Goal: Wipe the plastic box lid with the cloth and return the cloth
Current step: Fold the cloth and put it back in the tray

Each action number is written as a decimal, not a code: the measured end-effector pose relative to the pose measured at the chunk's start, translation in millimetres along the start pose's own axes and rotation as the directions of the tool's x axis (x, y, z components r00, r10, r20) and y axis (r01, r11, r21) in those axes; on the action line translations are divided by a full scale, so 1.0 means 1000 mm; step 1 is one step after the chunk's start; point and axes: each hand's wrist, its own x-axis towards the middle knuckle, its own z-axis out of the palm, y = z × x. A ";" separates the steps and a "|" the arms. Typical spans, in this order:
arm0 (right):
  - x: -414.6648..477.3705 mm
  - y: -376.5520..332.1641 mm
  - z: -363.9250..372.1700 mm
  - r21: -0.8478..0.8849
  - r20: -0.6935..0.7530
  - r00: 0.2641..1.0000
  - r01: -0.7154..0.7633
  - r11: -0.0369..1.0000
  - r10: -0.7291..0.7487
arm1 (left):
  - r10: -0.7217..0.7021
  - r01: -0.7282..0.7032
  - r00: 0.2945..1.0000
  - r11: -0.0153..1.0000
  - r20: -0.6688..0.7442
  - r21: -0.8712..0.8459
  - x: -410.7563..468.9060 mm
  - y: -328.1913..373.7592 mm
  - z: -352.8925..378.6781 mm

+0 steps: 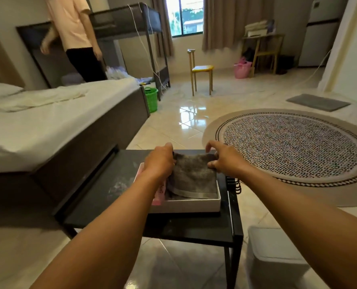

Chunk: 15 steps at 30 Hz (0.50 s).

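Note:
A grey cloth [194, 178] lies folded in a shallow white tray [186, 206] on a small black table [194, 227]. My left hand [160, 161] grips the cloth's far left corner. My right hand [224, 159] pinches its far right corner between thumb and fingers. A pink packet [160, 193] lies along the tray's left side, partly under my left forearm. A white plastic box with its lid [275, 255] stands on the floor to the right of the table.
A bed [54, 122] with white sheets lies at the left, touching the table. A round patterned rug [294, 149] covers the floor at the right. A person stands by the bunk frame at the far left. A yellow chair [201, 71] and green basket [151, 99] stand further back.

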 end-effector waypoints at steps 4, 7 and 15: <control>0.009 0.003 0.015 -0.190 0.039 0.999 -0.006 0.982 0.014 | 0.003 -0.006 0.996 0.999 0.094 0.033 0.003 -0.007 0.011; 0.012 0.001 0.025 -0.437 -0.036 0.997 0.049 0.898 -0.072 | 0.052 -0.056 0.998 0.994 0.036 0.097 0.003 -0.010 0.014; 0.011 -0.002 0.041 -0.637 0.245 0.966 0.226 0.737 -0.085 | 0.134 -0.168 0.977 0.963 0.167 0.212 0.000 -0.014 0.013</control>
